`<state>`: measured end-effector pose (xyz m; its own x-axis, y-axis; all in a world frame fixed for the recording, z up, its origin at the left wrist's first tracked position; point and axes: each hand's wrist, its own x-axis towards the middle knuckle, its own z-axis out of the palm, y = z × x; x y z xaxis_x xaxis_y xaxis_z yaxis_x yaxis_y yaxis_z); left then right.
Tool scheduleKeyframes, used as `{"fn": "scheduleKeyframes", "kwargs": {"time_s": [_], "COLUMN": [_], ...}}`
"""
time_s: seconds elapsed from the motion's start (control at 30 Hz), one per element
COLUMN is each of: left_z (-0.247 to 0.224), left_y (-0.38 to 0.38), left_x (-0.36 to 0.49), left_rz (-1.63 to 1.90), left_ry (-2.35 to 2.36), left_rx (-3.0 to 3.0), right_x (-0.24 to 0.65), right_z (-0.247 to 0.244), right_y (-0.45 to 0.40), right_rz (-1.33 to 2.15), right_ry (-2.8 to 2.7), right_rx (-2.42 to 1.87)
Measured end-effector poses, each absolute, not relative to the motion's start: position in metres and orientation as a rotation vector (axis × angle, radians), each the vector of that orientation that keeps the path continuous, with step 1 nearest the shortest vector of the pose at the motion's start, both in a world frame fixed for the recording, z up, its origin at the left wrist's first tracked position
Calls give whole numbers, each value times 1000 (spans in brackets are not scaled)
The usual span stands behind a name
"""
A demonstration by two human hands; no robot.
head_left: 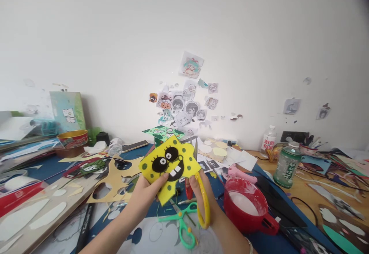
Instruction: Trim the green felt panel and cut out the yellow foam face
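My left hand (152, 186) is closed on a yellow cartoon-face cutout (165, 152) with green spots, black round eyes and a toothy grin. The thumb presses on its front near the mouth; the other fingers are behind it. In my right hand (204, 186) is a pair of scissors (207, 211) with a yellow handle loop and a red one. Their blades point up at the cutout's right edge, partly hidden by it. Below, green-handled scissors (181, 214) lie open on a white sheet with drawn outlines (154, 236).
To the right stand a red mug (245, 204) with whitish contents, a pink object (240, 173) and a green-labelled bottle (286, 165). Left lie a tan sheet with cut-out holes (115, 181), a board with white cut shapes (37, 211) and a black marker (85, 225). Pictures (191, 65) hang on the wall.
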<state>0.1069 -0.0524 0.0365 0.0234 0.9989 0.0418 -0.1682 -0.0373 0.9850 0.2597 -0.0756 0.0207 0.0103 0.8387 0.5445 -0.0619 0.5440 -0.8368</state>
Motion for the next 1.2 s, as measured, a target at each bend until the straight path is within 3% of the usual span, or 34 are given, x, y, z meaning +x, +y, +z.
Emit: {"fn": "scheduleKeyframes", "kwargs": {"time_s": [1.2], "left_z": [30], "left_y": [-55], "left_x": [111], "left_rz": [1306], "left_ry": [1009], "left_rx": [1229], "right_x": [259], "right_z": [16], "right_y": [-74], "right_rz": [714], "right_ry": [-1383], "right_rx": [-716]}}
